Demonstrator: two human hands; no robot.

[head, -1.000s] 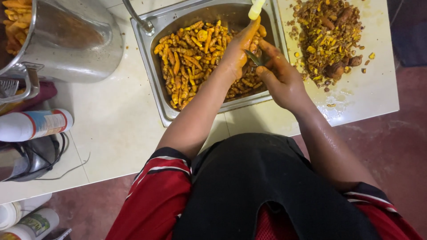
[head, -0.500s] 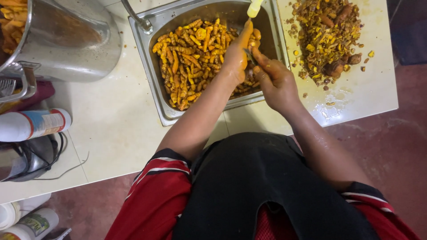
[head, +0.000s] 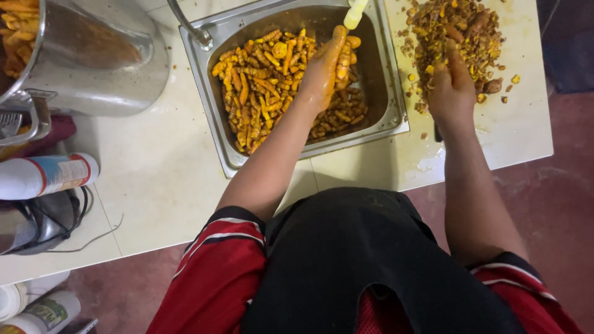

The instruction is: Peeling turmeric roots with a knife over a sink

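My left hand (head: 323, 69), stained orange, is shut on a long orange turmeric root (head: 340, 51) and holds it over the steel sink (head: 207, 105), just below the pale tap spout (head: 356, 12). Many orange roots (head: 263, 93) lie piled in the sink. My right hand (head: 453, 86) is over on the white counter (head: 154, 185), fingers curled, pressing into a heap of brown and yellow peelings (head: 451, 28). A dark end of a knife (head: 437, 132) shows under that wrist.
A large steel pot (head: 93, 55) stands left of the sink, with more roots (head: 15, 25) beside it at the frame's corner. A white spray can (head: 46, 176) lies at the left, bottles (head: 37, 309) stand lower left. The counter's front edge runs close to my body.
My right hand has left the root over the sink and moved right to the peelings heap. My left hand stays at the tap with the root.
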